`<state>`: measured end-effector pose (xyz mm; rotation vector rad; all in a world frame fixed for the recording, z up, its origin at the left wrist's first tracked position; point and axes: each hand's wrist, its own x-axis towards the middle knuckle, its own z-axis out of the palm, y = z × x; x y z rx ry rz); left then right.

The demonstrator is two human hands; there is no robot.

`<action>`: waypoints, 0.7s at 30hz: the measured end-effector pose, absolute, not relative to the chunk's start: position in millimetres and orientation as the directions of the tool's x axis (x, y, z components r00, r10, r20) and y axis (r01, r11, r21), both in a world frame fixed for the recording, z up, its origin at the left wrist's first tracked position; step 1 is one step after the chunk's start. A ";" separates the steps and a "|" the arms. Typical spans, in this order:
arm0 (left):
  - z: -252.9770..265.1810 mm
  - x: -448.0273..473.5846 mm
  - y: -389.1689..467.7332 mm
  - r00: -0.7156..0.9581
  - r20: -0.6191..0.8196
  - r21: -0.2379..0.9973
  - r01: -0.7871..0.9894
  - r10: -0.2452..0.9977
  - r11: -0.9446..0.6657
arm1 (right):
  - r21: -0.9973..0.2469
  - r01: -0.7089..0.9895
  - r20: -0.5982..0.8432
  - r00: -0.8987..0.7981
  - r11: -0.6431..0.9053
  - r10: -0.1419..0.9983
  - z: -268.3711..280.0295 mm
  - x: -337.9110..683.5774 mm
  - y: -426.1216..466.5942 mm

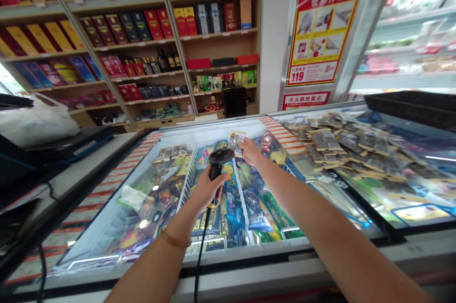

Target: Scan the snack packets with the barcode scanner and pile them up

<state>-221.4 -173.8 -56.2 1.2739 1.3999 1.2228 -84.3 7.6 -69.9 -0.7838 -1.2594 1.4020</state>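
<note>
My left hand (207,188) is wrapped round the handle of a black barcode scanner (221,155), whose cable runs down toward me. The scanner's head points to the right and partly covers the view behind it. My right hand (251,151) pinches a small flat packet (236,140) with a pale tan top strip, holding it up near the scanner head. What the packet contains is too small to make out. Both hands are above an open chest freezer (142,177), over wire baskets of colourful bagged ice creams.
Similar packets (326,140) lie heaped on the freezer's glass top at right, with a black tray (409,109) behind them. A white plastic bag (39,120) sits at left by dark equipment. Shelves (217,39) of boxes and bottles stand behind.
</note>
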 end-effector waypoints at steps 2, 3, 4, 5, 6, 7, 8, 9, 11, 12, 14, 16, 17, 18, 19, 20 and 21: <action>-55.9 -220.4 -175.3 -0.115 0.020 0.986 0.165 0.993 -0.001 | -0.925 -0.380 0.117 -0.246 0.015 0.962 -74.0 -84.9 7.1; -55.7 -219.4 -176.4 -0.116 0.026 0.985 0.171 0.993 -0.006 | -0.912 -0.410 0.098 -0.251 -0.014 0.963 -75.1 -83.4 7.6; -55.5 -218.3 -177.5 -0.115 0.032 0.984 0.178 0.993 -0.011 | -0.906 -0.423 0.090 -0.253 -0.027 0.963 -76.0 -81.7 8.3; -55.6 -217.1 -178.4 -0.108 0.033 0.983 0.184 0.994 -0.012 | -0.902 -0.432 0.089 -0.253 -0.030 0.963 -76.9 -80.1 9.3; -55.9 -216.2 -179.0 -0.100 0.029 0.982 0.190 0.995 -0.010 | -0.896 -0.443 0.095 -0.255 -0.029 0.962 -77.9 -79.0 10.3; -56.6 -215.5 -179.2 -0.091 0.021 0.981 0.196 0.996 -0.003 | -0.887 -0.460 0.103 -0.259 -0.028 0.960 -78.9 -78.5 11.2; -57.7 -215.3 -179.0 -0.085 0.012 0.979 0.202 0.996 0.005 | -0.874 -0.486 0.116 -0.265 -0.029 0.957 -80.0 -78.7 12.1; -59.0 -215.4 -178.4 -0.077 0.007 0.978 0.207 0.997 0.009 | -0.857 -0.515 0.127 -0.274 -0.033 0.953 -81.0 -79.2 12.8; -62.0 -216.6 -176.7 -0.065 0.011 0.976 0.216 0.998 0.004 | -0.826 -0.561 0.132 -0.293 -0.059 0.947 -82.6 -80.9 13.9; -63.3 -217.4 -175.9 -0.062 0.015 0.976 0.219 0.998 -0.001 | -0.816 -0.573 0.125 -0.297 -0.072 0.947 -83.0 -81.7 14.3; -64.8 -218.5 -174.9 -0.062 0.017 0.974 0.228 0.998 -0.002 | -0.804 -0.587 0.106 -0.297 -0.094 0.949 -83.1 -82.5 14.7; -64.8 -219.0 -174.7 -0.073 0.009 0.972 0.233 0.997 0.008 | -0.794 -0.597 0.090 -0.296 -0.110 0.951 -82.8 -82.4 14.9; -64.4 -219.1 -174.8 -0.073 0.005 0.973 0.232 0.997 0.012 | -0.790 -0.601 0.086 -0.301 -0.119 0.950 -82.6 -82.1 15.0; -63.8 -219.0 -174.9 -0.072 0.003 0.973 0.230 0.997 0.014 | -0.788 -0.602 0.083 -0.308 -0.126 0.948 -82.5 -81.8 15.0; -63.2 -219.0 -175.1 -0.065 0.001 0.974 0.227 0.998 0.014 | -0.789 -0.601 0.084 -0.315 -0.130 0.945 -82.6 -81.6 15.0; -62.6 -218.9 -175.3 -0.060 0.000 0.975 0.224 0.998 0.013 | -0.792 -0.598 0.088 -0.319 -0.128 0.944 -82.8 -81.4 15.0; -62.0 -218.8 -175.6 -0.057 0.000 0.975 0.224 0.998 0.012 | -0.797 -0.592 0.093 -0.318 -0.121 0.943 -83.1 -81.4 15.2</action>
